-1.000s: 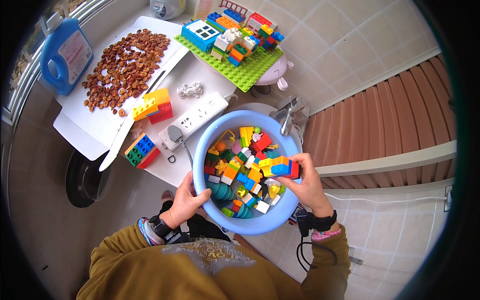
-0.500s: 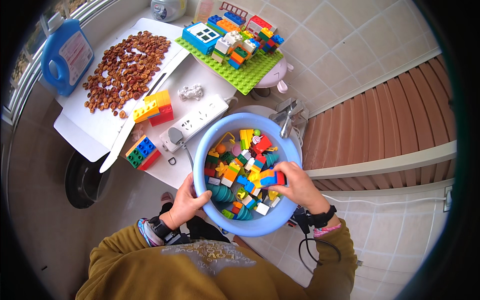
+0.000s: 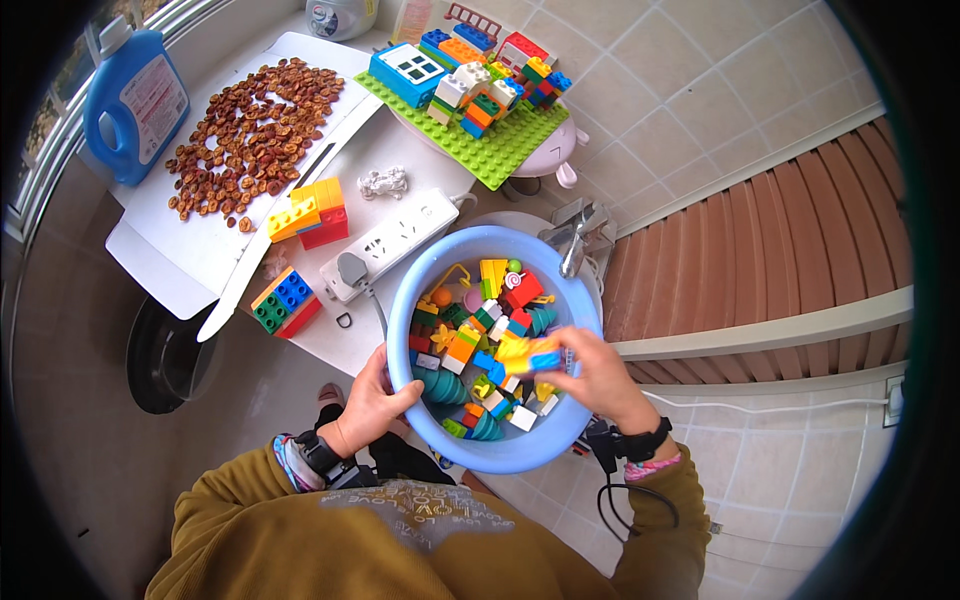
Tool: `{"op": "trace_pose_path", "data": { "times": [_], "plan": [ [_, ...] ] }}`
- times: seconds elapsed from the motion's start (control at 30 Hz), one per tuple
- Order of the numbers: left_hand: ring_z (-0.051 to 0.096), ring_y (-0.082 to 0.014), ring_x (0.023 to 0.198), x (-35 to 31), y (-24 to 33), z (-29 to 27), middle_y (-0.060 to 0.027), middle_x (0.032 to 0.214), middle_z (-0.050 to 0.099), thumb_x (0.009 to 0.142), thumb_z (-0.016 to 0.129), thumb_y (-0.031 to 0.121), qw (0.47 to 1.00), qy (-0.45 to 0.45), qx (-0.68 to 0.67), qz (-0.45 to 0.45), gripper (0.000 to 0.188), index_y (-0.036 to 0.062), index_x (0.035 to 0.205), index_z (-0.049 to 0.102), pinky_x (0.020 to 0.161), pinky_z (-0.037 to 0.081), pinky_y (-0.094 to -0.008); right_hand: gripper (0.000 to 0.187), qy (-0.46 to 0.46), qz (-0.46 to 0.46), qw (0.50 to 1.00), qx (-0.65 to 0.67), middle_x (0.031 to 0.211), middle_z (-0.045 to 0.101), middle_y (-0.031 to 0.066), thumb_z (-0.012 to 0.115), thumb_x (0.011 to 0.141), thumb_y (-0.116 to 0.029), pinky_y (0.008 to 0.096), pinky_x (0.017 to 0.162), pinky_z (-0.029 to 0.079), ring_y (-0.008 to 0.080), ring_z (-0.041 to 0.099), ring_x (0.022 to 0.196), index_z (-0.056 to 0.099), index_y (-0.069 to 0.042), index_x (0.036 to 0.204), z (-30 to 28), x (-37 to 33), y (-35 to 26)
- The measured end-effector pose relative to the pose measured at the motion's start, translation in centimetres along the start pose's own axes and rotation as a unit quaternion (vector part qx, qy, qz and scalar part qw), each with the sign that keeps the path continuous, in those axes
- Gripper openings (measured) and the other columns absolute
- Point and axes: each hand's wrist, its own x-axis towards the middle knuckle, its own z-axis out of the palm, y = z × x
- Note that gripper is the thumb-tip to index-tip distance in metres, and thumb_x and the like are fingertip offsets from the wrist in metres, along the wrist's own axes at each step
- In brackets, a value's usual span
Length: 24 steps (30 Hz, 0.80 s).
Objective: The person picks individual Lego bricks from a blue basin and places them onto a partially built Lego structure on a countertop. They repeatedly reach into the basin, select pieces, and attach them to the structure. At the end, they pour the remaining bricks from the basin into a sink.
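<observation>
A light blue basin [image 3: 490, 238] full of toy bricks is right in front of me. My left hand [image 3: 370, 405] grips its left rim, thumb over the edge and fingers outside. Over the right side of the basin, my right hand [image 3: 600, 378] is closed on a joined piece of yellow, orange and blue toy bricks [image 3: 527, 356], slightly blurred. Beneath it lie loose bricks in many colours, teal ridged cup-like pieces [image 3: 441, 385], a yellow flower piece [image 3: 443, 338] and a white brick [image 3: 522, 418].
On the white table, a power strip [image 3: 405, 232] with a grey plug stands beside two brick clusters, one yellow and red [image 3: 318, 215], one blue, green and red [image 3: 286, 304]. Behind are a green baseplate [image 3: 500, 150] with builds, dried slices [image 3: 250, 140], a blue jug [image 3: 135, 110] and a faucet [image 3: 577, 245].
My right hand has turned the joined bricks, so more yellow faces up and the red end no longer shows. My left hand stays on the rim.
</observation>
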Motion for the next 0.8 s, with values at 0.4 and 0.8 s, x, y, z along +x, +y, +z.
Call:
{"op": "trace_pose_path", "data": {
  "times": [0.4,0.8],
  "plan": [
    [0.06,-0.0111,0.092,0.2,-0.5,-0.3,-0.0045,0.11,0.056,0.09,0.071,0.01,0.999,0.012,0.029,-0.011,0.068,0.0018,0.147,0.035,0.08,0.056,-0.0286,0.047,0.048,0.06,0.995,0.061,0.1,0.063,0.0125,0.085,0.076,-0.017,0.0407,0.086,0.049,0.0328,0.06,0.096,0.061,-0.004,0.114,-0.1,-1.1,0.3],
    [0.062,-0.0102,0.083,0.1,-0.6,-0.2,-0.0041,0.105,0.057,0.091,0.071,0.008,1.0,0.007,-0.002,0.016,0.064,0.0023,0.145,0.037,0.07,0.057,-0.0264,0.043,0.114,0.022,0.993,-0.033,0.101,0.063,0.0122,0.084,0.073,-0.013,0.0408,0.083,0.05,0.0345,0.058,0.097,0.061,-0.004,0.109,-1.0,-0.5,-2.1]
  ]
}}
